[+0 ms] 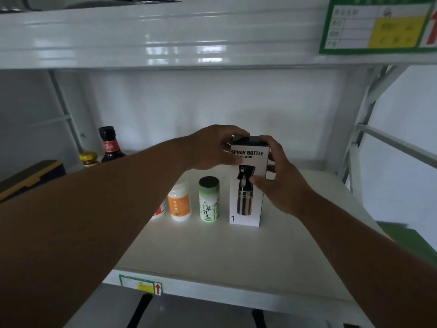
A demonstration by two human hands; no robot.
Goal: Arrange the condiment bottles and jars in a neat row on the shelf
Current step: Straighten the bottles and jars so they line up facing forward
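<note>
White metal shelving rack point(369, 107), glossy upper shelf beam point(165, 36) catching light, green-yellow label card point(378, 24) top right. Pale wall point(212, 102) behind. Dark yellow-trimmed box point(30, 178) left, possibly a toolbox.

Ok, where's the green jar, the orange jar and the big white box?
Green jar point(209, 202): head view, on its label.
Orange jar point(179, 204): head view, on its orange label.
Box point(246, 209): head view, on its front face.

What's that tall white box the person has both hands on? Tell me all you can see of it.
The spray bottle box is a tall white carton, apparently cardboard, with a black top, printed "SPRAY BOTTLE" above a picture of a dark sprayer. It stands upright on the shelf, rightmost in the front row. The left hand grips its top; the right hand holds its right side.
</note>
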